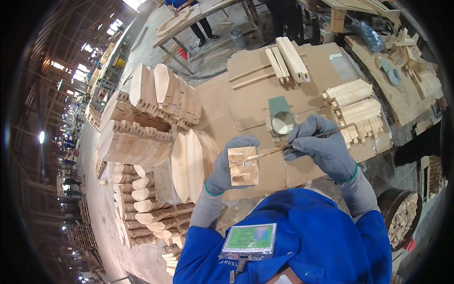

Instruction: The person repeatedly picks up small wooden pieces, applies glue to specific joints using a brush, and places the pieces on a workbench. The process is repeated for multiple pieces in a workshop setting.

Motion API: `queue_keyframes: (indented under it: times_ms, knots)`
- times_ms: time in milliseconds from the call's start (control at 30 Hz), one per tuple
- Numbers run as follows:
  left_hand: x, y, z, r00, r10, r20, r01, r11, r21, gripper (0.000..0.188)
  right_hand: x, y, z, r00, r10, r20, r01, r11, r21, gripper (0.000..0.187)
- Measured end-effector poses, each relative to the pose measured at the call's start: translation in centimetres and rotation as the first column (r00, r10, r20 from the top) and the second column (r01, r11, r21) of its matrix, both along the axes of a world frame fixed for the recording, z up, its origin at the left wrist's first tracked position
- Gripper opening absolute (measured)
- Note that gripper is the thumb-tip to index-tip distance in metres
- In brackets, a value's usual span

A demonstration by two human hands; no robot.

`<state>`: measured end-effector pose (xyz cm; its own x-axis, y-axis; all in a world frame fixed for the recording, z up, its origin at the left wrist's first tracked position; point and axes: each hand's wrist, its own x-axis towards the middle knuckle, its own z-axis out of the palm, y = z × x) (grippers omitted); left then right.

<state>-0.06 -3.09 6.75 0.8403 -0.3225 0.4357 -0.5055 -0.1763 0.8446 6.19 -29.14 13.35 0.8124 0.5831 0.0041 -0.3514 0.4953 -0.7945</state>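
Note:
In a grey glove, my left hand is closed round a pale wooden piece whose end face with cut slots is turned up. My right hand, gloved the same way, grips a thin brown stick. The stick's lighter, smeared tip touches the slotted face near its upper slot; whether it has bristles I cannot make out. Beyond both hands stands a round container of creamy white liquid, with a green block-like object against its far side.
Curved wooden parts are stacked at the left of the cardboard-covered table. Long wooden bars lie at the far side, and shorter tenoned pieces at the right. A drum of wood scraps stands at lower right. People work at the back.

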Motion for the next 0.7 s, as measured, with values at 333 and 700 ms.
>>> queue_keyframes:
  times_ms: [333, 700]
  knots:
    - [0.8, -0.2, 0.1, 0.989, -0.132, 0.069, 0.137, 0.987, -0.082, 0.065, -1.1, 0.6, -0.5, 0.997, -0.035, 0.067, 0.035, 0.999, 0.007, 0.011]
    - [1.0, -0.3, -1.9, 0.987, -0.113, 0.114, 0.123, 0.989, -0.086, 0.06, -2.8, 2.1, -2.3, 0.861, -0.129, 0.492, 0.088, 0.991, 0.105, 0.014]
